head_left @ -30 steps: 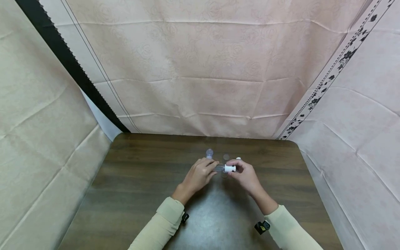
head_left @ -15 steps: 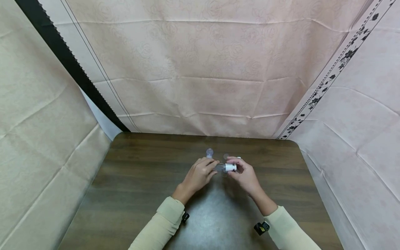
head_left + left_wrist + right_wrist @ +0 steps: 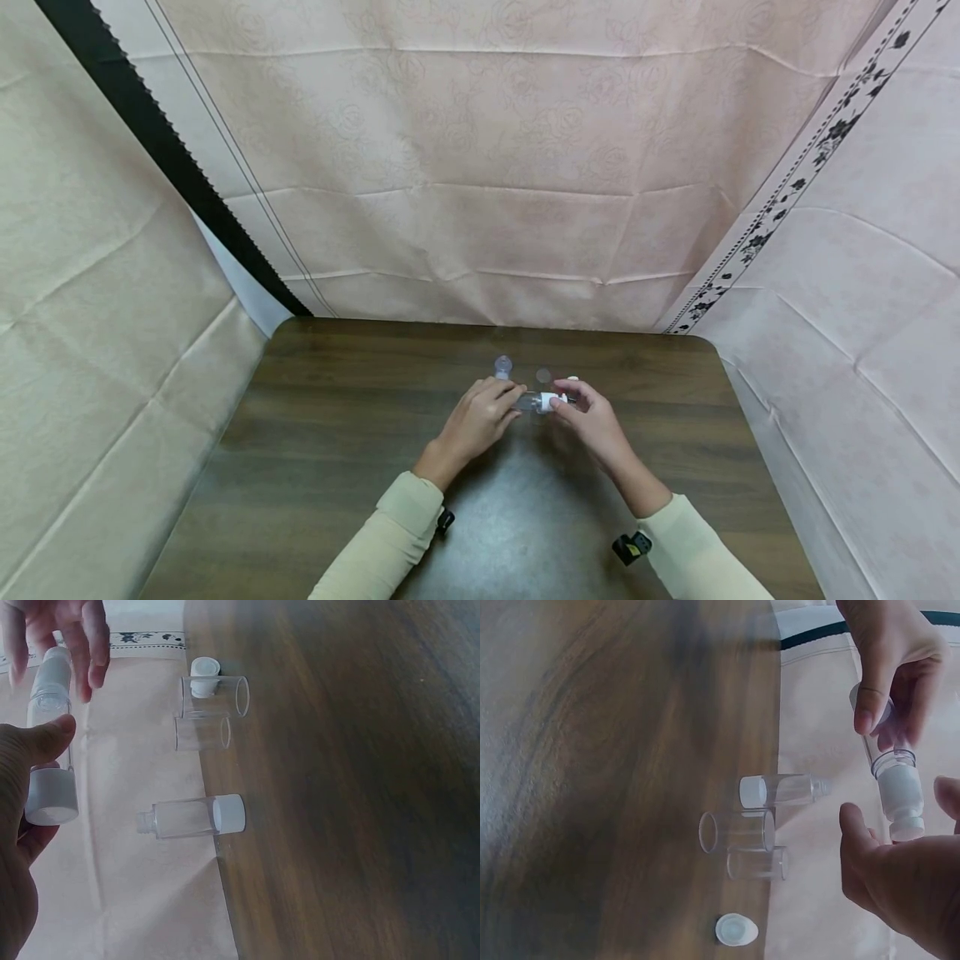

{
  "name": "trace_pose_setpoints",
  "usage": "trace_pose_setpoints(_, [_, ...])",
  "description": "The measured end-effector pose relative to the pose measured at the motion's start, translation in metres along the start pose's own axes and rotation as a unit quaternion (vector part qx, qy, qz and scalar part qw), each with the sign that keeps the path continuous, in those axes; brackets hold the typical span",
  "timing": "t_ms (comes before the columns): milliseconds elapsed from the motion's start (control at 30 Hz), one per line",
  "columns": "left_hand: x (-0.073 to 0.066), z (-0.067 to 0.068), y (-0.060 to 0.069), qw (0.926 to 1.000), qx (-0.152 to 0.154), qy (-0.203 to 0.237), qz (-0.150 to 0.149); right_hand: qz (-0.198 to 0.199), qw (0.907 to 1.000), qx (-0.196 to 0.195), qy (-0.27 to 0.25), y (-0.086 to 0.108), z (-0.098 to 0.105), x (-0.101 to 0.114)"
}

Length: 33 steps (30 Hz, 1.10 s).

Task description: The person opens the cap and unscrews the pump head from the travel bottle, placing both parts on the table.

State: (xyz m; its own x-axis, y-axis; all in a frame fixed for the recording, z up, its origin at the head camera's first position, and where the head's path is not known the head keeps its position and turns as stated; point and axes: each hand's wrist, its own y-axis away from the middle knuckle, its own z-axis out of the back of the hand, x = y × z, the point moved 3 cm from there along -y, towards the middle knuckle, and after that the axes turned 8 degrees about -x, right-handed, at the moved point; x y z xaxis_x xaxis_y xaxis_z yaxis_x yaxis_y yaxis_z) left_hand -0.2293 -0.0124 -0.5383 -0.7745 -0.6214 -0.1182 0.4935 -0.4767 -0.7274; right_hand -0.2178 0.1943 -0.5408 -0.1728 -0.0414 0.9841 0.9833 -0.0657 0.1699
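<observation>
My left hand [image 3: 483, 412] grips a small clear bottle [image 3: 52, 796] by its lower part, near its white base, thumb across the side. The bottle lies sideways above the table, its white collar and small pump head [image 3: 906, 829] pointing to the right. Around that pump end is my right hand [image 3: 596, 417], thumb and fingers spread. The right wrist view shows gaps between them and the pump head. In the head view the right thumb overlaps the white collar. Part of the bottle is hidden behind the left fingers.
Beyond the hands, a second clear bottle [image 3: 184, 817] with a white base stands on the brown table [image 3: 337, 500]. Beside it are two clear tubular covers [image 3: 217, 697] [image 3: 757, 864] and a small white piece [image 3: 736, 930]. Cloth [image 3: 480, 250] hangs behind the table.
My right thumb and fingers have shifted slightly at the pump end, the thumb now overlapping the white collar. The left hand and bottle stay nearly still.
</observation>
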Motion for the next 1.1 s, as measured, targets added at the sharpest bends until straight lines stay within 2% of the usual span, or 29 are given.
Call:
trace_pose_setpoints(200, [-0.001,-0.002,0.000,0.9999,0.012,-0.007,-0.002,-0.064,0.9967,0.008,-0.051,-0.001,0.000,-0.009])
trace_pose_setpoints(300, [-0.001,-0.002,0.000,0.9999,0.012,-0.010,-0.006,-0.078,0.9947,0.008,-0.067,-0.001,0.000,-0.012])
trace_pose_setpoints(433, [-0.002,-0.003,0.001,0.9998,0.015,-0.010,-0.007,-0.079,0.9938,0.006,-0.078,-0.001,-0.001,-0.014])
trace_pose_setpoints(567, [-0.002,-0.004,0.001,0.9998,0.018,-0.010,-0.003,-0.062,0.9953,-0.008,-0.074,-0.001,-0.002,-0.012])
trace_pose_setpoints(800, [-0.001,-0.004,0.001,0.9998,0.017,-0.009,0.008,-0.014,0.9980,-0.052,-0.034,0.000,-0.004,-0.011])
trace_pose_setpoints(1100, [-0.001,-0.005,0.000,0.9997,-0.016,-0.007,0.017,0.077,0.9922,-0.097,0.012,0.004,-0.008,-0.006])
